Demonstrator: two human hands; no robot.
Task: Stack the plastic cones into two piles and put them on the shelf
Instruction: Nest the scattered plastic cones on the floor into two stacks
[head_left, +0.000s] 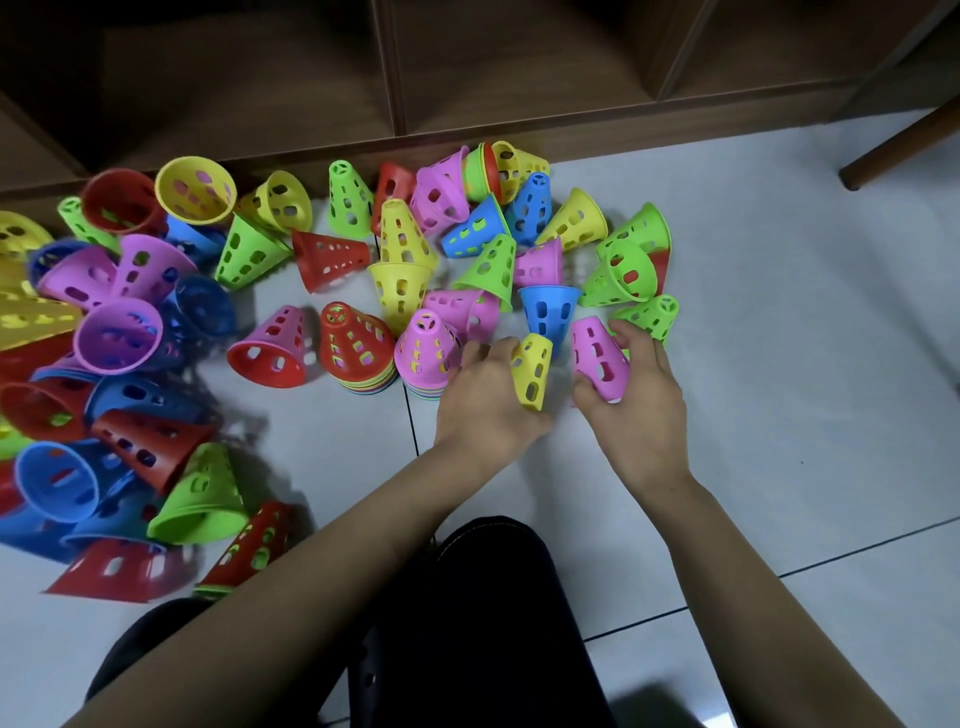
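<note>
Many perforated plastic cones in red, yellow, green, blue and pink lie scattered on the pale tiled floor. My left hand (485, 395) grips a yellow cone (531, 371) tilted on its side. My right hand (636, 387) holds a pink cone (597, 356), narrow end up. Just left of my left hand stand two upright piles: one topped by a red cone (354, 343), one topped by a pink cone (427, 345). The brown wooden shelf (467, 78) runs along the top, its compartments dark.
A dense heap of cones (104, 364) fills the left side. A blue cone (548, 312) and green cones (623, 265) lie just beyond my hands. A wooden furniture leg (904, 140) stands at the upper right. My dark-trousered knee (483, 597) is at the bottom.
</note>
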